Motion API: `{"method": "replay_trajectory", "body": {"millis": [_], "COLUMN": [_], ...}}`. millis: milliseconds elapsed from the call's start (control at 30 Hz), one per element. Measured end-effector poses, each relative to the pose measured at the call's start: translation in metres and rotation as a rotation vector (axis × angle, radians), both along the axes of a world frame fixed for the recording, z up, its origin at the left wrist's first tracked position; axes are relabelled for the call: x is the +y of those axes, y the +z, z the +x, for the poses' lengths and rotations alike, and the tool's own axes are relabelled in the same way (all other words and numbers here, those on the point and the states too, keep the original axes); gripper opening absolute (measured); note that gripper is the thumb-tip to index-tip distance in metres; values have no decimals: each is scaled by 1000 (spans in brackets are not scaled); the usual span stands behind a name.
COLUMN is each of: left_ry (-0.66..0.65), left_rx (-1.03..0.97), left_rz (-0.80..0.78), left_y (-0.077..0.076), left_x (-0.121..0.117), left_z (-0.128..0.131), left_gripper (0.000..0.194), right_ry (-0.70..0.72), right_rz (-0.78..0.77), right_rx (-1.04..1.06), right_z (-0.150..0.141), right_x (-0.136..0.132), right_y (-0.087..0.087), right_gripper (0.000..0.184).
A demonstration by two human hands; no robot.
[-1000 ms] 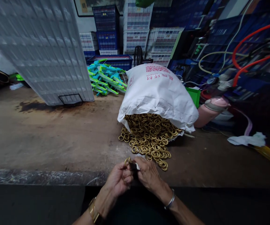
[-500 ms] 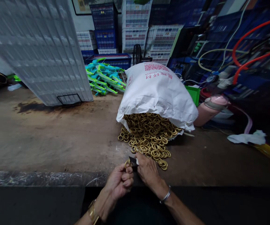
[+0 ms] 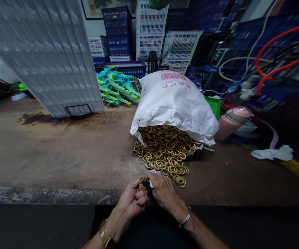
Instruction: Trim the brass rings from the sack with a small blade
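Note:
My left hand is closed around a brass ring at the near edge of the table. My right hand is closed beside it, pinching a small dark piece against the ring. Both hands touch each other at the fingertips. Just beyond them lies a heap of brass rings that spills from the mouth of a white sack lying on its side.
A worn brown table spreads to the left. A large white ribbed panel leans at the back left, with turquoise and green plastic parts behind it. Stacked crates, red hoses, a pink bottle and a white rag stand at the right.
The dark piece in my right hand has shifted slightly down against the ring. Both hands stay in the same place.

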State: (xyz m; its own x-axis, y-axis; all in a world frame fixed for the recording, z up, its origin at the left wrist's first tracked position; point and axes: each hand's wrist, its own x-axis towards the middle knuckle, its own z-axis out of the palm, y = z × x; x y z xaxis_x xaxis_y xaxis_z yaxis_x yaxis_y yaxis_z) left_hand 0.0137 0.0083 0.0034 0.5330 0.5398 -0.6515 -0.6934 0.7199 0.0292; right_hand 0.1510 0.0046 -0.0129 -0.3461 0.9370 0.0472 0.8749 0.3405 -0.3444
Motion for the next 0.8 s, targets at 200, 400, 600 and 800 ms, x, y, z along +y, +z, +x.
{"method": "replay_trajectory", "body": {"millis": [200, 400, 600, 800], "left_ry": [6, 53, 36, 8], "left_rx": [17, 22, 26, 48], "left_rz": [-17, -6, -1, 37], "left_y": [0, 2, 9, 9], "left_x": [-1, 0, -7, -20], "left_z": [-1, -3, -5, -6], "left_gripper": [36, 32, 34, 23], "right_ry": [-63, -180, -272, -344], "right_rz": [-37, -78, -70, -45], "right_rx": [-53, -117, -136, -75], "right_z": [-4, -14, -17, -3], "right_x": [-2, -4, 4, 15], "right_y": [0, 7, 10, 10], "right_gripper": [24, 27, 28, 23]}}
